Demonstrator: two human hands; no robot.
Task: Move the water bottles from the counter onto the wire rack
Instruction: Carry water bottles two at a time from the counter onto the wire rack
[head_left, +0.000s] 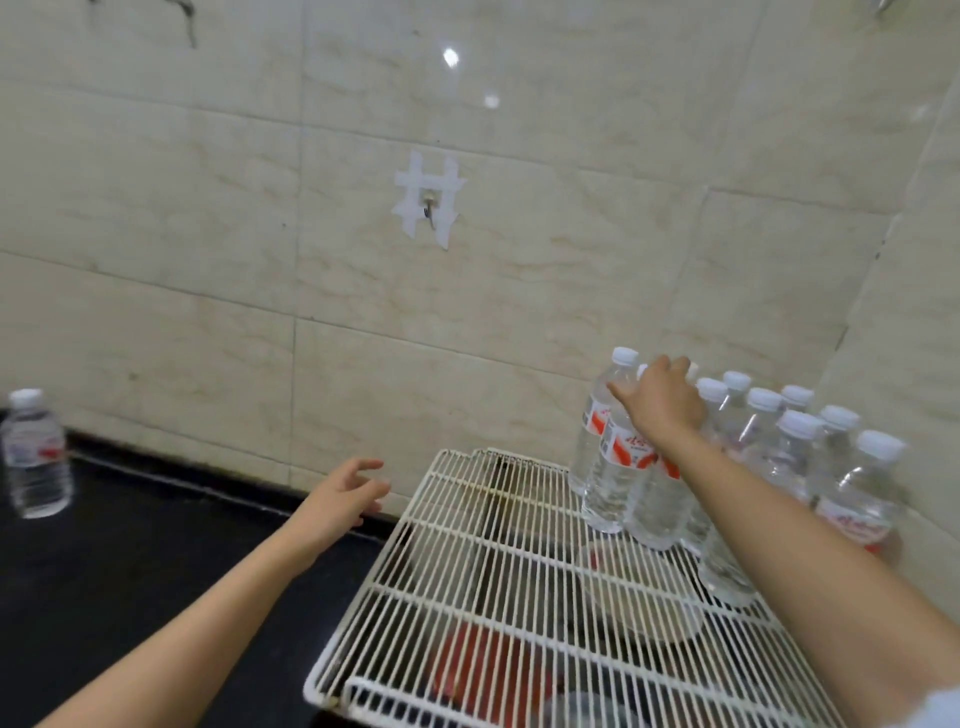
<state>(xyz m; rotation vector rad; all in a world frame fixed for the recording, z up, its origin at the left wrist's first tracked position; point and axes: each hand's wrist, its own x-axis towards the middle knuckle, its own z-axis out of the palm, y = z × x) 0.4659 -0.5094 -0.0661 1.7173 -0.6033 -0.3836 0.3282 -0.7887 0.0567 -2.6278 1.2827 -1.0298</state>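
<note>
While your right hand (660, 400) reaches over the far right corner of the wire rack (467, 571), its fingers curl down over the top of one water bottle (613, 478), whose cap they hide. Your thumb lies along the shoulder of the capped bottle just beside it. The held bottle stands on the wires at the front left of a cluster of bottles (789, 447), all upright with white caps and red-and-white labels, packed close together against the tiled wall (208, 234). Your forearm crosses in front of several of them.

Your left hand (343, 493) hangs over the dark counter (130, 571) near the rack's far left corner, fingers loosely spread, holding nothing and touching nothing.

One lone bottle (34, 457) stands upright on the counter at the far left, well apart from the rack and somewhat blurred.

Under the rack's wires you can make out a red shape and a pale round one, both too blurred to name. A small hook (428, 200), fixed with white tape, sits on the wall.
</note>
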